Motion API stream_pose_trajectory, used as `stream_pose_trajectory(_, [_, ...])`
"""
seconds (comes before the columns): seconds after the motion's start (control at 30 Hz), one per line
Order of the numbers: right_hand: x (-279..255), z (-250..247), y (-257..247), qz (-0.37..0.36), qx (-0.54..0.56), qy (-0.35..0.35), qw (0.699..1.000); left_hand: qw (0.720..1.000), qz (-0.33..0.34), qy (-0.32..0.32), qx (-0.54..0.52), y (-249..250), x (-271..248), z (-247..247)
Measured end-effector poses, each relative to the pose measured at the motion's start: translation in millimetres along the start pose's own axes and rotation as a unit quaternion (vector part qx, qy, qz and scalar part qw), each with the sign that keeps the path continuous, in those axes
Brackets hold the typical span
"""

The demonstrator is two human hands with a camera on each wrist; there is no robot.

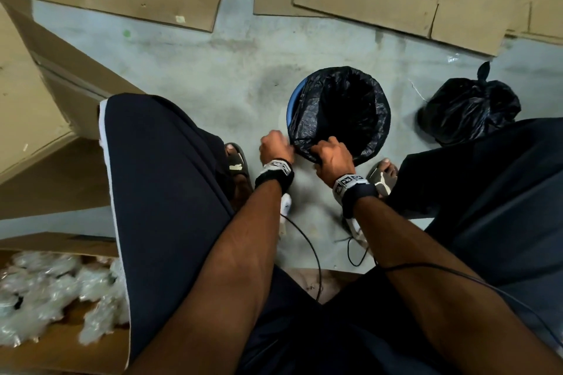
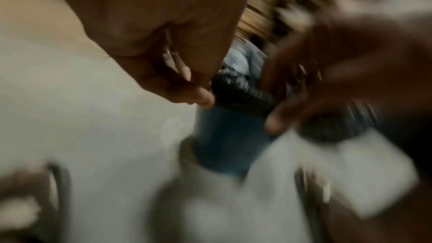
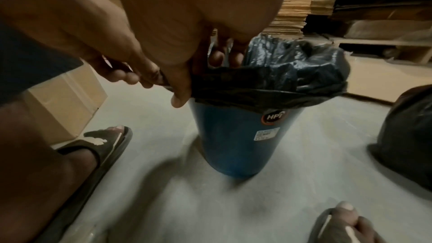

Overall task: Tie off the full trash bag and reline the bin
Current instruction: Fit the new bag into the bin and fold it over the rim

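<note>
Both hands at near rim of bin point(image 1: 293, 102): left hand point(image 1: 275, 146), right hand point(image 1: 332, 155) each pinching liner point(image 1: 377, 106) hem; uncovered rim lies left (tied bag point(image 1: 469, 109) sits right).

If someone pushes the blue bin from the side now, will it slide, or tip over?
The blue bin probably tips easily: it looks tall, and narrower at its base than at the rim. It seems light, since the black liner looks empty inside. The left hand and right hand holding the liner at the near rim may steady it.
</note>
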State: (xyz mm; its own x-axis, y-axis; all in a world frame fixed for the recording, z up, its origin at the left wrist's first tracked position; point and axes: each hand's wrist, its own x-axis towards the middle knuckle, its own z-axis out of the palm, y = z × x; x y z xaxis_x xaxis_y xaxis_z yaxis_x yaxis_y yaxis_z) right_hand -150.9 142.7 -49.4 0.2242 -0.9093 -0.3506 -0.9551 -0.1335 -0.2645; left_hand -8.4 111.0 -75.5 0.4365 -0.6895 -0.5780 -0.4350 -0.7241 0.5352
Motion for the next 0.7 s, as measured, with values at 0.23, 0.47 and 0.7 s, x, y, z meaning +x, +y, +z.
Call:
stream_pose_trajectory(0.23, [-19, -15, 22, 0.051, -0.010, -0.050, 0.997, 0.991, 0.072, -0.085, 0.068, -14, -12, -17])
stream_pose_trajectory(0.47, [-18, -17, 5, 0.035, 0.013, -0.003, 0.999, 0.989, 0.148, 0.027, 0.003, 14, -10, -26])
stream_pose_trajectory(0.7, [-3, -3, -3, 0.018, -0.018, 0.003, 1.000, 0.990, 0.136, 0.011, 0.041, 21, -12, -11])
